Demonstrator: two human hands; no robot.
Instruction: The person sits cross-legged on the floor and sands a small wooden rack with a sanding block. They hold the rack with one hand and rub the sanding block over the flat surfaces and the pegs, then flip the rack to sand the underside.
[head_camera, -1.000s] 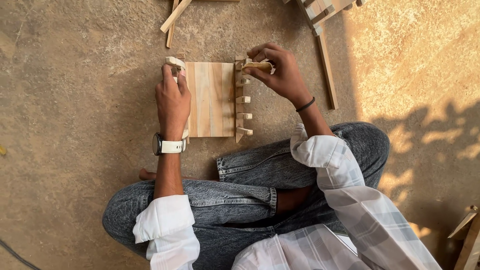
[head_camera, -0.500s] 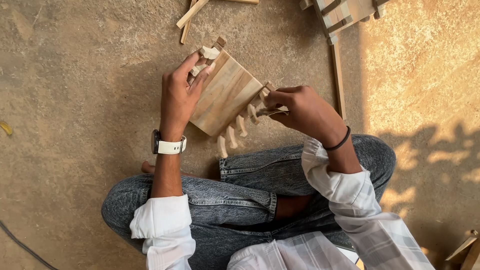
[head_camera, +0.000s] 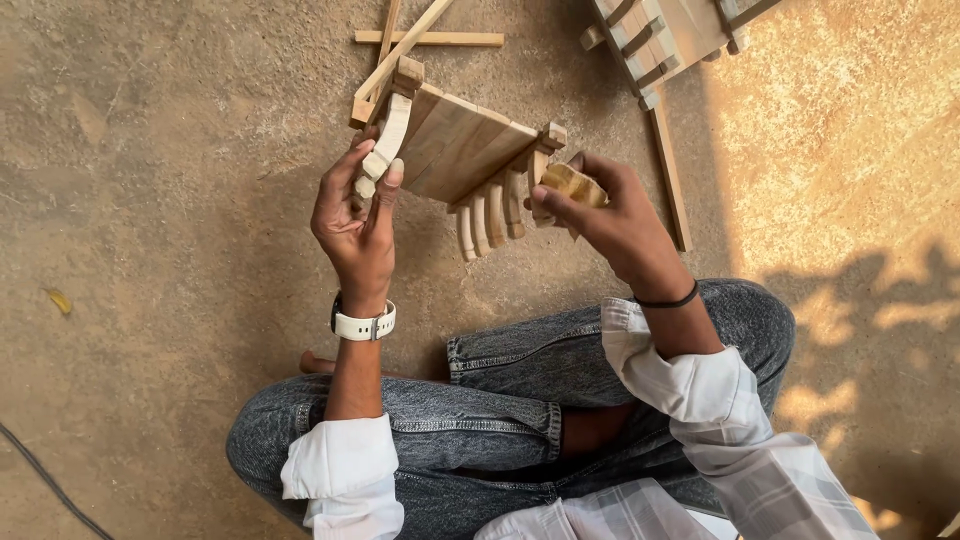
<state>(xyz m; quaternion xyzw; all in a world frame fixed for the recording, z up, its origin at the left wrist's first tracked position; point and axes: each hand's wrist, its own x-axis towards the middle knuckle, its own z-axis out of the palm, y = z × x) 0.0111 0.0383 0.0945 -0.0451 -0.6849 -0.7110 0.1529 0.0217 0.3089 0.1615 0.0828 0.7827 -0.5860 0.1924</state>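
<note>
Floor (head_camera: 150, 150): bare, rough brown concrete; sunlit patch with shadows at right; loose wooden strips (head_camera: 430, 38) lying at top

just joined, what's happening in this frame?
A person sits cross-legged on a bare dirt floor, holding a small wooden piece up off the ground: a slatted panel with curved ribs along its sides. The left hand grips the left edge by a curved rib, and the right hand holds a small tan block against the right edge. A similar wooden piece and loose wooden sticks lie on the ground beyond.
</note>
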